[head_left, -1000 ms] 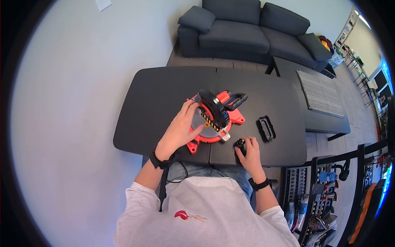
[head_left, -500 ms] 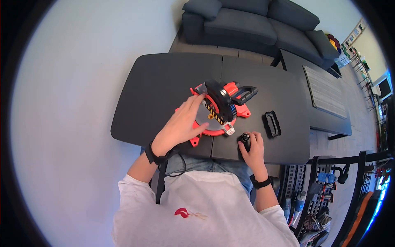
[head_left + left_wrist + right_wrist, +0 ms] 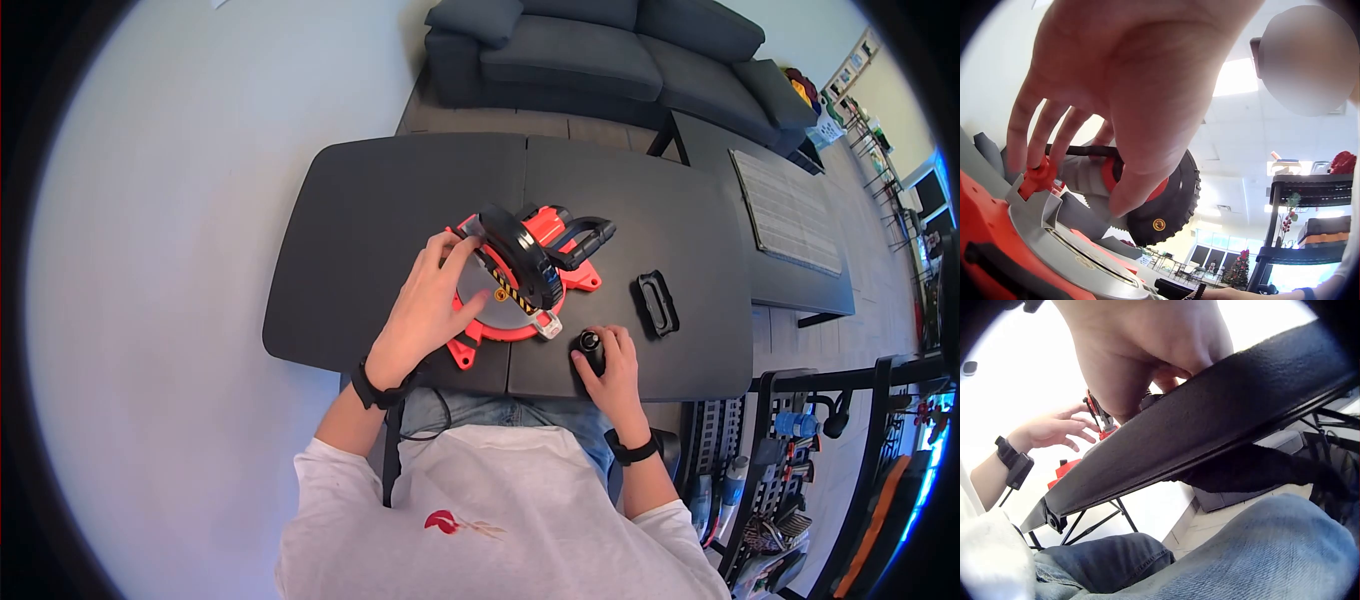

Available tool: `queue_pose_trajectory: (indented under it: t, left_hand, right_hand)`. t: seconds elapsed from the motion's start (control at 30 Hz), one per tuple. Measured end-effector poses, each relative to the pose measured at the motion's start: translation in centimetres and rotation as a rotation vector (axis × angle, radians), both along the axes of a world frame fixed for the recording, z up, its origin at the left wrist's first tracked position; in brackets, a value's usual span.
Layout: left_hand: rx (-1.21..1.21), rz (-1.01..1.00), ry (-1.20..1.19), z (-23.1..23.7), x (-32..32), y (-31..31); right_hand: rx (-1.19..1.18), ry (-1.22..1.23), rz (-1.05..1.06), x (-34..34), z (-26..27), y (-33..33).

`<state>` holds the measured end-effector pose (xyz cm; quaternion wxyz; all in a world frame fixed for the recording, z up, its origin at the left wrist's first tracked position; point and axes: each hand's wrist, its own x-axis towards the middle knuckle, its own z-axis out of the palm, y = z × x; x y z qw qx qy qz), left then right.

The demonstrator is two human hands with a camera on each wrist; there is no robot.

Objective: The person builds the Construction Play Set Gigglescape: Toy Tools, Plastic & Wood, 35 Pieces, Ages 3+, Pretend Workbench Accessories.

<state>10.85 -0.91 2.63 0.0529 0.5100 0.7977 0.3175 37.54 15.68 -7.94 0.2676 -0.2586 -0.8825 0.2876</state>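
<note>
A red and black toy miter saw (image 3: 525, 265) stands on the black folding table (image 3: 400, 200), with a grey round base and a yellow-black striped strip. My left hand (image 3: 425, 310) is at the saw's left side, thumb spread over the base. In the left wrist view, the fingers of that left hand (image 3: 1116, 81) reach down to a red knob (image 3: 1038, 178) on the saw, fingertips right at it. Near the table's front edge my right hand (image 3: 613, 370) grips a small black cylindrical thing (image 3: 590, 347) with a round top; the hand hides much of it.
A black oblong frame-like piece (image 3: 656, 303) lies right of the saw. Beyond the table are a grey sofa (image 3: 570, 75) and a low dark table with a grey mat (image 3: 785, 212). A black shelf rack (image 3: 770, 480) stands close on the right, a white wall on the left.
The head view shifts slightly. The left hand's fingers shift a little at the saw's back left and look more bent. The right hand keeps its grip on the black cylinder in place.
</note>
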Motion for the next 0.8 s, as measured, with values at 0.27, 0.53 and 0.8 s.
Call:
queue_pose_trajectory:
  t: [0.27, 0.53, 0.8]
  left_hand:
    - [0.121, 0.012, 0.081, -0.1, -0.1, 0.6]
    - [0.135, 0.016, 0.096, 0.2, 0.0, 1.2]
    - [0.166, -0.001, 0.136, 0.2, 0.3, 1.1]
  right_hand:
    - [-0.194, 0.047, -0.001, 0.2, 0.6, 0.4]
    - [-0.382, 0.054, -0.049, 0.6, 0.9, 0.9]
    - [-0.402, 0.186, -0.010, 1.1, 0.6, 1.2]
